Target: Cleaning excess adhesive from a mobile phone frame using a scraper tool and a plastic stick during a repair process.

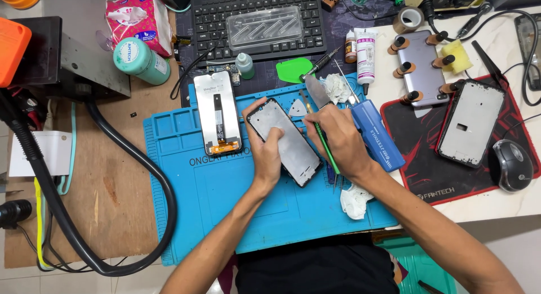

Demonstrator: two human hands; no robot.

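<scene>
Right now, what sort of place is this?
Most likely a phone repair bench: a blue repair mat, a loose phone screen, and the left hand steadying a phone frame.

place: phone repair workshop | signs: blue repair mat (pixel 214 192), opened phones (pixel 469 123), tools

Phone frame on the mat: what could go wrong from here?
1. The right hand works a green-handled tool at the phone frame, which only the left hand steadies; a slip could gouge it or jab a finger.
2. The loose display panel lies right beside the frame; a slip could scratch it.
3. The blue tool case sits under the right wrist and could get knocked.
</scene>
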